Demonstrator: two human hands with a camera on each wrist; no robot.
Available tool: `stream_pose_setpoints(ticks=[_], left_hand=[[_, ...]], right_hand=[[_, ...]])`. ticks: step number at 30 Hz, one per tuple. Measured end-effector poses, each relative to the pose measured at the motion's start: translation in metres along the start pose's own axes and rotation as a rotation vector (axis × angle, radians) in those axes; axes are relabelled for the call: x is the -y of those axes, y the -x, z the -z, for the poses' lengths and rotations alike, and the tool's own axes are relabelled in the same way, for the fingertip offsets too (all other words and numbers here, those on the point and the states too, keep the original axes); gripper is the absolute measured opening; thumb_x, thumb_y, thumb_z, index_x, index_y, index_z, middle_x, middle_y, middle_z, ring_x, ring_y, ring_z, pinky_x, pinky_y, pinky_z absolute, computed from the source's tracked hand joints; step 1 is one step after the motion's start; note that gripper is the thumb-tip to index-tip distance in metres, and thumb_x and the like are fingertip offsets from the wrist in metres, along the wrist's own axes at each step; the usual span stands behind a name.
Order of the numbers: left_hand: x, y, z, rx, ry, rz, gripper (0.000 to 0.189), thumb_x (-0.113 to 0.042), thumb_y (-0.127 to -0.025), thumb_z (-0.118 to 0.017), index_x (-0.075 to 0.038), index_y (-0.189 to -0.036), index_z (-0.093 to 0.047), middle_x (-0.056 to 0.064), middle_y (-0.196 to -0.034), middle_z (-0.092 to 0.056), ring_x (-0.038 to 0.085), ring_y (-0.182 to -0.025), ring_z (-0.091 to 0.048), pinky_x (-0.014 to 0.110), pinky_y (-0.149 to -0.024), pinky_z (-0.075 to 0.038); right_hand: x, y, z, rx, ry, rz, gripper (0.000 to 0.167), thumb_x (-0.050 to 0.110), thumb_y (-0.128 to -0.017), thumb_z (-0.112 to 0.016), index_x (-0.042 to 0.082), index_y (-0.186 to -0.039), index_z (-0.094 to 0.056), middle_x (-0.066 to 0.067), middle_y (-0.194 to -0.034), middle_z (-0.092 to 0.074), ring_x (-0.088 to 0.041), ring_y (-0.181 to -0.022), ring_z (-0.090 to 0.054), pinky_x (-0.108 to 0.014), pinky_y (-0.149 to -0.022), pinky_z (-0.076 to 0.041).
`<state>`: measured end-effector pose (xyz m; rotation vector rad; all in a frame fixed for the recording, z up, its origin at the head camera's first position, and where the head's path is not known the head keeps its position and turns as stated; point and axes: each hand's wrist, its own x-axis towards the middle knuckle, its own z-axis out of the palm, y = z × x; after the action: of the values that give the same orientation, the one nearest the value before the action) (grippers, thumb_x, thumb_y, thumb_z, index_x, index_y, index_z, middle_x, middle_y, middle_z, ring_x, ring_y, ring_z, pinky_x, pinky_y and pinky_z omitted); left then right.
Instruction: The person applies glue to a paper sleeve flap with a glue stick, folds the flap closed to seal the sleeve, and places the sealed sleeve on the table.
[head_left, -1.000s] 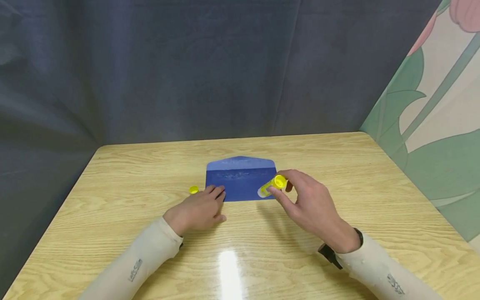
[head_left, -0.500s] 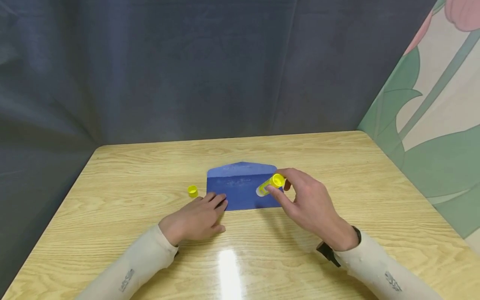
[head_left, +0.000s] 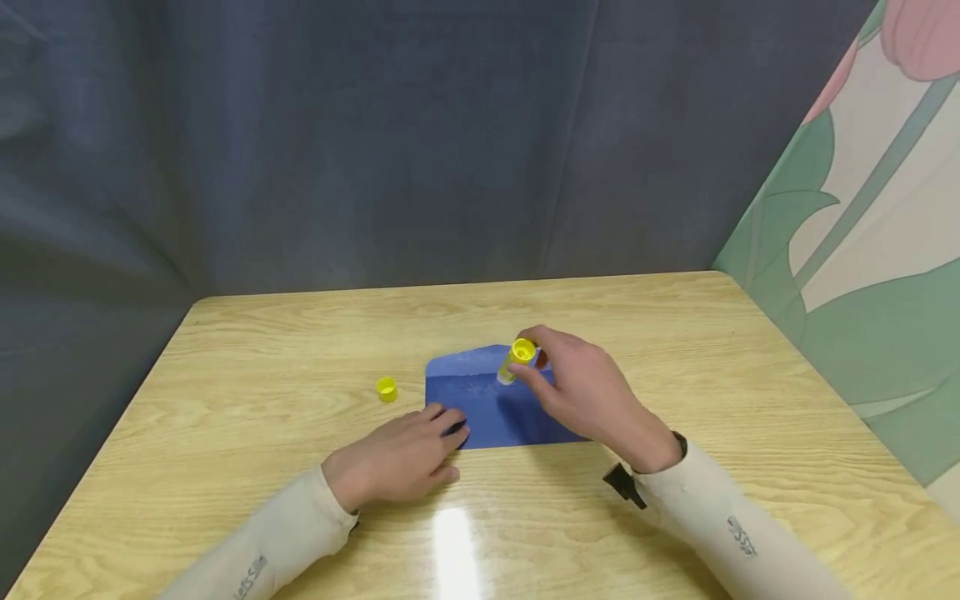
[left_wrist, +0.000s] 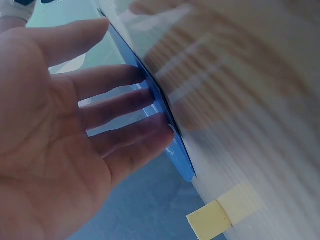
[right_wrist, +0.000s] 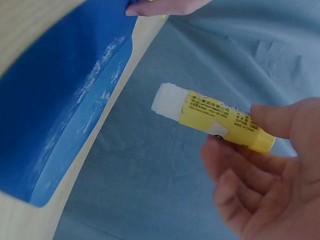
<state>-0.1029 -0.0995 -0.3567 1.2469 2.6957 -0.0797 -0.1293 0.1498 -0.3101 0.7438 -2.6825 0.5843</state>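
A blue envelope (head_left: 487,417) lies on the wooden table, its paler flap (head_left: 465,361) spread toward the back. White glue smears mark the flap and the fold in the right wrist view. My right hand (head_left: 592,387) pinches a yellow glue stick (right_wrist: 220,117) between thumb and fingers. Its uncapped white end points down toward the envelope; in the right wrist view that end is apart from the paper. My left hand (head_left: 401,458) rests with extended fingertips on the envelope's near left corner. The yellow cap (head_left: 387,389) stands on the table left of the envelope.
The wooden table (head_left: 285,358) ends at a dark cloth (head_left: 375,150) hanging behind and at the left. A flower-patterned panel (head_left: 885,250) borders the right side. Light glares off the near table surface.
The envelope and my left hand have shifted toward me, the envelope also slightly right. My right hand with the glue stick has moved left, nearer the flap, and the stick is more upright.
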Motion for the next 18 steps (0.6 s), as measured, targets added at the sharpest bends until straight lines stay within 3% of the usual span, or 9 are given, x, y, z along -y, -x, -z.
stream_pose_setpoints(ticks=[10, 14, 18], left_hand=[[-0.003, 0.0, 0.001, 0.07, -0.022, 0.068, 0.055, -0.036, -0.103, -0.053, -0.011, -0.151, -0.044, 0.007, -0.159, -0.039, 0.026, -0.146, -0.038, 0.043, -0.116, -0.038], [-0.004, 0.0, 0.0, 0.084, -0.012, 0.081, 0.056, -0.035, -0.103, -0.053, -0.011, -0.152, -0.042, 0.006, -0.16, -0.038, 0.027, -0.147, -0.038, 0.041, -0.118, -0.036], [-0.004, 0.001, 0.0, 0.095, 0.002, 0.089, 0.056, -0.035, -0.103, -0.053, -0.011, -0.152, -0.042, 0.005, -0.16, -0.037, 0.026, -0.148, -0.037, 0.04, -0.119, -0.035]], right_hand=[[0.016, -0.041, -0.014, 0.19, -0.113, 0.025, 0.037, 0.026, -0.101, -0.059, 0.009, -0.134, -0.053, 0.0, -0.101, -0.068, -0.012, -0.086, -0.067, -0.029, -0.072, -0.055], [0.02, -0.055, -0.026, 0.296, -0.115, 0.041, 0.041, 0.022, -0.102, -0.057, 0.007, -0.14, -0.048, -0.003, -0.102, -0.069, -0.013, -0.085, -0.068, -0.031, -0.075, -0.056], [0.022, -0.062, -0.041, 0.333, -0.108, 0.084, 0.04, 0.018, -0.102, -0.056, 0.007, -0.139, -0.049, -0.007, -0.108, -0.069, -0.015, -0.084, -0.066, -0.034, -0.08, -0.055]])
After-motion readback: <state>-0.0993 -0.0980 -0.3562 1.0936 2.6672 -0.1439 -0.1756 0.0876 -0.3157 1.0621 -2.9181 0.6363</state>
